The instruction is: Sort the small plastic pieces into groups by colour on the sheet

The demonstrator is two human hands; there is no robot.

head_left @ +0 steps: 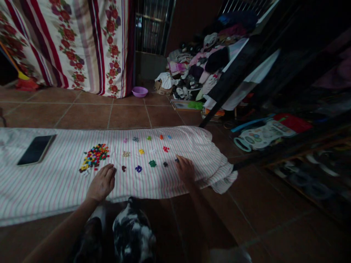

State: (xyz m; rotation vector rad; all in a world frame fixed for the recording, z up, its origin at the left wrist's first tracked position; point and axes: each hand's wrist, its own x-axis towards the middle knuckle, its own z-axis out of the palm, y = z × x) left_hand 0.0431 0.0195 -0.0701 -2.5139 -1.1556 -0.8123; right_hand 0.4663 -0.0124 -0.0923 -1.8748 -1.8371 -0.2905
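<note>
My left hand [102, 182] lies on the striped cloth, its fingers loosely bent and slightly apart, with nothing visible in them. Just beyond it is a heap of small mixed-colour pieces [97, 155], too small to name exactly. Farther right, my right hand [186, 170] has its fingertips closed on a small dark piece [177, 160] at the cloth. Little single-colour groups stand in rows between the hands, among them purple pieces [138, 168], dark green pieces [152, 163], black pieces [165, 164], red pieces [166, 149] and yellow pieces [141, 151].
The striped cloth [65, 186] covers a long low surface, bunched at its right end. A phone-like dark slab [36, 149] lies on the left. Beyond are a flowered curtain [82, 44], a purple basin [139, 91] and a clothes heap [203, 65]. A dark metal frame [233, 80] slants at right.
</note>
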